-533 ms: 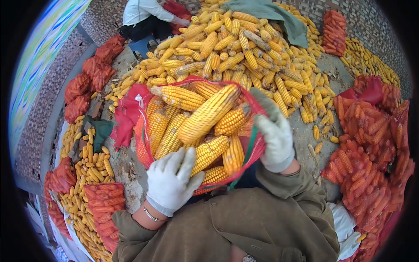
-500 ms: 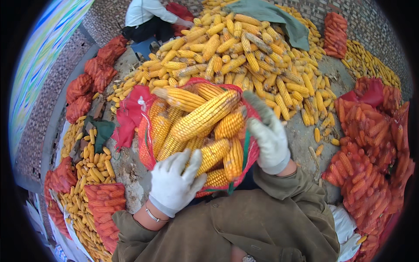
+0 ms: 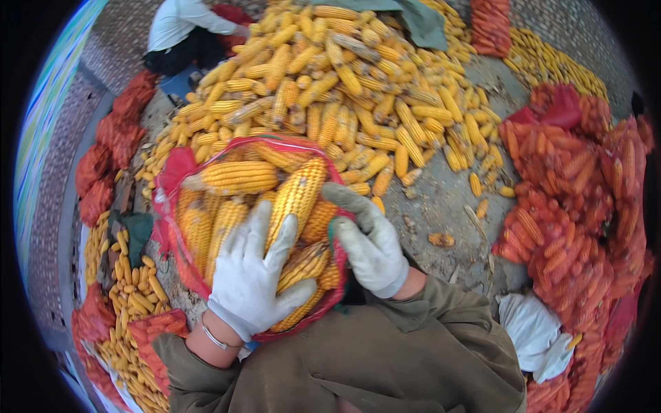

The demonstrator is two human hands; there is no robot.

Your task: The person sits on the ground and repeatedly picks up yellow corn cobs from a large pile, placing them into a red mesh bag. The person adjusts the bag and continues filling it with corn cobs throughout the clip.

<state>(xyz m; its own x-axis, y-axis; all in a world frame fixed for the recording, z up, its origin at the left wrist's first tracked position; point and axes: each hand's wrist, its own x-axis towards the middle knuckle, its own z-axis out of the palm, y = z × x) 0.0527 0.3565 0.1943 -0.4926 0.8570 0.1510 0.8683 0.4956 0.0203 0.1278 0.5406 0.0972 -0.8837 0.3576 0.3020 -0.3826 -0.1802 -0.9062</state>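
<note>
A red mesh sack (image 3: 163,201), its mouth wide, stands in front of me filled with yellow corn cobs. My left hand (image 3: 251,282), in a white glove, lies with fingers spread over the cobs at the near side of the mouth. One big corn cob (image 3: 301,196) stands tilted just beyond its fingertips. At the right rim, my gloved right hand (image 3: 372,241) has its fingers bent round the sack's edge, where a green strip shows. The cobs beneath my left palm are hidden.
A large heap of corn cobs (image 3: 385,96) rises beyond the sack. Full red mesh sacks (image 3: 551,241) are piled at right, more (image 3: 113,144) at left. A person (image 3: 182,31) crouches at the far left. A white cloth sack (image 3: 533,334) lies near right.
The view has shifted, so the sack sits further left and the heap higher. My left hand has spread further over the cobs. My right hand stays at the right rim.
</note>
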